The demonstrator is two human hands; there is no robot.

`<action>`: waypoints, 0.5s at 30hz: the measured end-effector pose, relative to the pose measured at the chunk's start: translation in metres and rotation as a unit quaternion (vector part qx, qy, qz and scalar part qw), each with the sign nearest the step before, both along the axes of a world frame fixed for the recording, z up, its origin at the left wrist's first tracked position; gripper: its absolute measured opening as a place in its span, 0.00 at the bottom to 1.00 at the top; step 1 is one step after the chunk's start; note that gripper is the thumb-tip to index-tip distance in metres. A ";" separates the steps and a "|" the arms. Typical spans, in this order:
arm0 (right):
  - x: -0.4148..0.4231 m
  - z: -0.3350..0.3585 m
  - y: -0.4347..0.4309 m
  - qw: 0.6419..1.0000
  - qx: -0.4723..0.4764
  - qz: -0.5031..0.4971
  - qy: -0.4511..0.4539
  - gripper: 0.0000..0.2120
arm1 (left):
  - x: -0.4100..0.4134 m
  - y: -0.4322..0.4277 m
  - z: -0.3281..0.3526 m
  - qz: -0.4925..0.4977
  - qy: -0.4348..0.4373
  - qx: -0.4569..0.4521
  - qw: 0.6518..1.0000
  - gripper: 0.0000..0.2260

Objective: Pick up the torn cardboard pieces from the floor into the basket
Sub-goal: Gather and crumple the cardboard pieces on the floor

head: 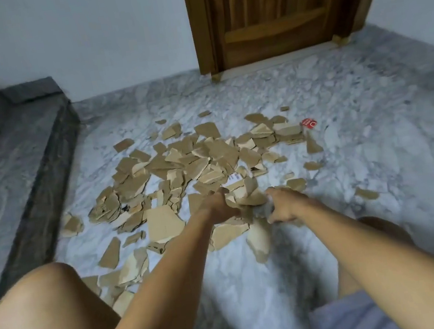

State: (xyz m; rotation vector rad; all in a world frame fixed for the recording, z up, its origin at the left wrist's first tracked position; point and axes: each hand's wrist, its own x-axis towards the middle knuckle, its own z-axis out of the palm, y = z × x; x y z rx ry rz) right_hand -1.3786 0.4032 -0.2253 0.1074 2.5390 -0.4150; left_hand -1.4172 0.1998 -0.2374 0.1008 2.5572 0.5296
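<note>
Torn brown cardboard pieces [183, 168] lie scattered over the grey-white marble floor [369, 116] at frame centre. A small bunch [248, 197] is squeezed between the left hand [217, 205] and right hand [285, 206], both curled around it. More scraps lie beyond and left; open floor right. No basket shows.

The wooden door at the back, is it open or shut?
Shut. The wooden door sits flush inside its frame, its bottom edge along the threshold, and no gap or room behind it shows.
</note>
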 end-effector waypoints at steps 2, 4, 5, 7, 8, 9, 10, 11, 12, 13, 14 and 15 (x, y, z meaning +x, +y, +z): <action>0.005 -0.014 -0.010 1.000 0.002 0.005 -0.019 0.39 | 0.007 -0.011 -0.016 -0.005 -0.008 0.009 1.000 0.39; 0.009 -0.021 -0.020 0.999 0.012 0.007 -0.032 0.39 | 0.010 -0.023 -0.024 -0.011 -0.017 0.006 1.000 0.40; 0.008 -0.021 -0.025 0.999 0.016 0.001 -0.033 0.39 | 0.007 -0.030 -0.025 -0.012 -0.018 0.004 1.000 0.41; 0.001 -0.021 -0.032 0.999 0.025 -0.016 -0.032 0.39 | -0.003 -0.040 -0.028 -0.014 -0.021 0.006 1.000 0.43; -0.003 -0.020 -0.035 0.999 0.029 -0.025 -0.034 0.39 | -0.009 -0.043 -0.029 -0.017 -0.022 0.009 1.000 0.44; -0.008 -0.021 -0.038 0.998 0.034 -0.033 -0.034 0.40 | -0.015 -0.045 -0.030 -0.021 -0.027 0.010 0.999 0.44; -0.012 -0.022 -0.041 0.998 0.039 -0.039 -0.034 0.41 | -0.019 -0.048 -0.029 -0.027 -0.027 0.013 0.999 0.45; -0.016 -0.024 -0.045 0.997 0.044 -0.047 -0.035 0.41 | -0.026 -0.051 -0.032 -0.032 -0.031 0.009 0.999 0.46; -0.020 -0.029 -0.047 0.997 0.045 -0.056 -0.038 0.41 | -0.031 -0.053 -0.034 -0.042 -0.036 0.004 0.998 0.46; -0.024 -0.035 -0.048 0.996 0.045 -0.066 -0.043 0.41 | -0.035 -0.054 -0.038 -0.049 -0.041 0.001 0.998 0.45; -0.026 -0.044 -0.049 0.995 0.045 -0.077 -0.050 0.41 | -0.038 -0.053 -0.044 -0.058 -0.046 -0.007 0.997 0.45; -0.028 -0.055 -0.050 0.993 0.047 -0.087 -0.058 0.42 | -0.041 -0.053 -0.051 -0.066 -0.048 -0.017 0.996 0.44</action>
